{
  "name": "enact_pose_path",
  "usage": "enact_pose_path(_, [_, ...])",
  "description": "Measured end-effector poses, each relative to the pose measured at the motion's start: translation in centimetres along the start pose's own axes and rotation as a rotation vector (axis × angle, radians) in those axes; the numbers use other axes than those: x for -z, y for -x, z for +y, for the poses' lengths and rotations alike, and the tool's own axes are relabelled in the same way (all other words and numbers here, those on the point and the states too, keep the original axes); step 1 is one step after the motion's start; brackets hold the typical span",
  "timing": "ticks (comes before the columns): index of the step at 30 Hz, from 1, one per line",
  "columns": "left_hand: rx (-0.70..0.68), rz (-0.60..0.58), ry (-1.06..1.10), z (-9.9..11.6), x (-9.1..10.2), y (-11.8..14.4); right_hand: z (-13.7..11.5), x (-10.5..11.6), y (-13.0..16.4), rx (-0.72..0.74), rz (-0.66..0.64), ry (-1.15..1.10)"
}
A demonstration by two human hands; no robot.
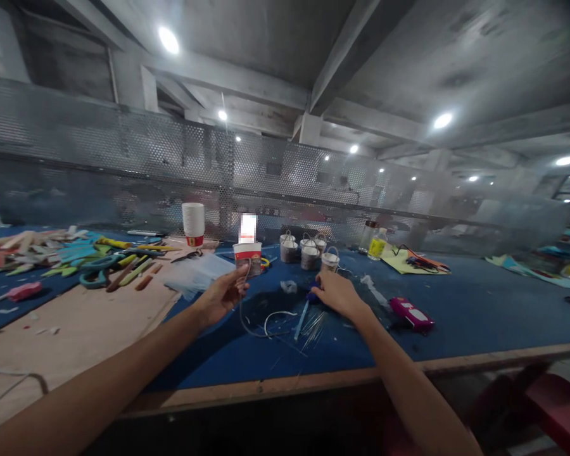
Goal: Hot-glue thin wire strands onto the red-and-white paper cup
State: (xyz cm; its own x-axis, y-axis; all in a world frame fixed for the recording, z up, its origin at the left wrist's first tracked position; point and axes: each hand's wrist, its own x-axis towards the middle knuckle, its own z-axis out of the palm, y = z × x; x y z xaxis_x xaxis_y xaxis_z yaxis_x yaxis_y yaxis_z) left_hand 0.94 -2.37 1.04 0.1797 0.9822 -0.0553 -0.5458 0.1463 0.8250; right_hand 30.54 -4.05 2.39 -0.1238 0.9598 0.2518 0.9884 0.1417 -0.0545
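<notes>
Two bare hands, head view; clock directions are read from midway between them, 12 pointing away from the wearer. The left grip (225, 294) is closed, its fingertips at the lower side of an upright red-and-white cup (248, 255), at 11 o'clock. A thin cord (242, 310) trails from these fingers to the worktop (475, 310) at 7. The right grip (335, 292) curls over a dark-blue item (313, 292); how tightly its fingers close cannot be told. Thin rods (314, 329) lie just beside it at 5.

Small handled buckets (308, 258) cluster at 1, the nearest partly hidden behind the right hand. A plastic sheet (194, 277) lies at 9, teal-handled scissors (105, 261) beyond it; stacked cups (193, 218) stand at 10, a yellow-labelled bottle (377, 246) at 2.

A perforated screen (275, 171) bounds the far side at 12; the wooden near edge (261, 387) runs along 6. Blue surface extends past the magenta pouch (411, 315) at 3.
</notes>
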Motion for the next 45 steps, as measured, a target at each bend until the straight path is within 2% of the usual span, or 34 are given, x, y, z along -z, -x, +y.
enact_pose_path(2, [0.002, -0.001, -0.02, -0.1, 0.1, 0.0, 0.5, -0.6, 0.2, -0.016, -0.093, 0.094])
enact_pose_path(4, [0.002, 0.009, -0.034, -0.1, 0.1, 0.0, 0.4, -1.0, 0.4, -0.021, -0.132, 0.132])
enact_pose_path(11, [0.003, -0.003, -0.044, -0.6, 0.4, -0.1, 0.2, -0.7, 1.2, -0.054, -0.149, 0.154])
enact_pose_path(17, [0.033, -0.051, -0.067, -1.1, 0.1, 0.4, 0.6, -1.6, 1.5, -0.026, -0.164, 0.183])
enact_pose_path(22, [0.062, 0.001, -0.093, -0.7, -0.4, 1.0, 0.0, -1.0, 2.0, -0.044, -0.109, 0.153])
enact_pose_path(27, [0.076, -0.006, -0.081, -0.8, 0.2, 0.5, -0.3, -0.2, 2.5, -0.071, -0.012, -0.106])
enact_pose_path(30, [0.089, 0.004, -0.089, -0.9, 0.5, 0.2, 0.1, -0.6, 2.5, -0.031, 0.012, -0.333])
enact_pose_path(34, [0.071, -0.004, -0.083, -1.0, 0.6, -0.1, 0.2, -0.8, 1.8, 0.045, 0.094, -0.513])
enact_pose_path(37, [0.06, -0.051, -0.062, -1.2, 0.9, -0.5, -1.1, -0.3, 0.9, 0.122, 0.128, -0.735])
enact_pose_path(41, [0.069, -0.066, -0.049, -1.1, 1.3, -1.0, -4.4, -0.5, -0.1, 0.145, 0.142, -1.132])
enact_pose_path(45, [0.047, -0.089, -0.056, -0.9, 1.2, -0.8, -6.6, -1.9, -0.1, 0.225, 0.142, -1.208])
